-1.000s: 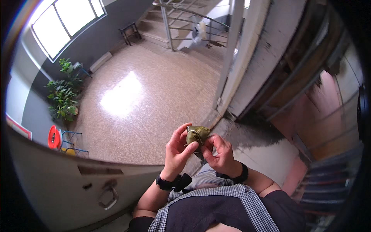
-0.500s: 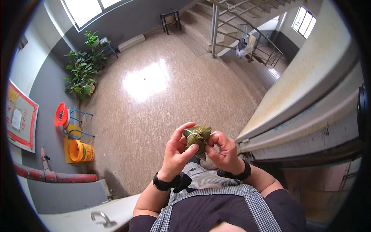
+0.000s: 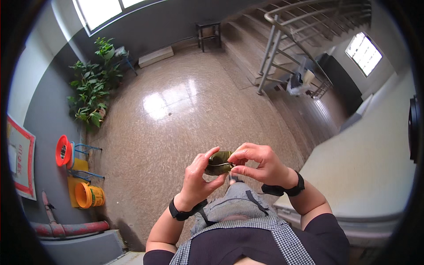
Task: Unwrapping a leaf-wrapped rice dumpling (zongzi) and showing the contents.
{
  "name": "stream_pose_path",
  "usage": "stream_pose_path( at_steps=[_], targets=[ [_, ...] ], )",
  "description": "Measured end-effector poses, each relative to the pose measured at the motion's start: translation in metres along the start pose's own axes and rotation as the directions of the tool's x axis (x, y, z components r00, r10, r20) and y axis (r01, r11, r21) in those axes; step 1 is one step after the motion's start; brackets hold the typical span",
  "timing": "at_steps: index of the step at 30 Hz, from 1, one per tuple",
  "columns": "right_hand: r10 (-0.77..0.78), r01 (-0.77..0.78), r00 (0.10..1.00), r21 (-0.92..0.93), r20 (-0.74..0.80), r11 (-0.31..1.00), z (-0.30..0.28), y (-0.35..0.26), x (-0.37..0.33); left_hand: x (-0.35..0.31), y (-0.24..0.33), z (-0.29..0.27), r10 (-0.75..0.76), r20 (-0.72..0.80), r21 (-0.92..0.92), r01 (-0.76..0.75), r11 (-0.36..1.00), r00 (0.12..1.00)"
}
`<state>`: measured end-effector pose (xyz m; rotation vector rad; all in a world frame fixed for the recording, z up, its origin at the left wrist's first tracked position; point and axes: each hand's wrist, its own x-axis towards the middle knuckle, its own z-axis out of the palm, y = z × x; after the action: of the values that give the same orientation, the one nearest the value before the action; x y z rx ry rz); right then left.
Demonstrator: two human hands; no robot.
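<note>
A leaf-wrapped rice dumpling [image 3: 215, 159], dark green and bound with a pale string [image 3: 220, 165], is held over the floor at my waist. Closed around its left side is my left hand [image 3: 194, 177], with fingers along the far edge and thumb along the near one. My right hand [image 3: 263, 164] pinches the string at the dumpling's right end, thumb and forefinger together. Part of the leaf wrapping is hidden behind my fingers. Both wrists carry black bands.
On the left stand a red basin [image 3: 63, 150] on a blue-legged stool, an orange-yellow bucket [image 3: 90, 195], a red pipe [image 3: 84, 227] and potted plants [image 3: 90, 86]. Stairs [image 3: 247, 44] with a metal railing [image 3: 270, 55] rise at the back right. A pale panel [image 3: 353, 172] stands close on my right.
The view has turned to the right. The dumpling has been turned in my left hand, and the string now runs across it to my right fingers. My right hand sits more to the side.
</note>
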<state>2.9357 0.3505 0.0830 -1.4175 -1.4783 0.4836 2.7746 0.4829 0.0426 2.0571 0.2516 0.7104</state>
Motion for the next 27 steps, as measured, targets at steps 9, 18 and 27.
stream_pose_path(
  at_steps=[9, 18, 27],
  targets=[
    [-0.012, -0.001, 0.943, 0.040, 0.332, 0.999, -0.047, 0.145, 0.186, 0.167, -0.111, -0.041, 0.103, -0.008, 0.154, -0.100, 0.983, 0.995],
    [-0.187, 0.197, 0.866, 0.027, 0.464, 0.980, -0.071, 0.250, 0.373, 0.312, -0.218, -0.099, -0.074, -0.024, 0.100, 0.076, 0.992, 0.997],
    [-0.027, 0.016, 0.930, 0.033, 0.367, 0.999, -0.065, 0.325, 0.576, 0.450, -0.354, -0.203, -0.263, 0.313, -0.564, 0.401, 0.722, 0.913]
  ],
)
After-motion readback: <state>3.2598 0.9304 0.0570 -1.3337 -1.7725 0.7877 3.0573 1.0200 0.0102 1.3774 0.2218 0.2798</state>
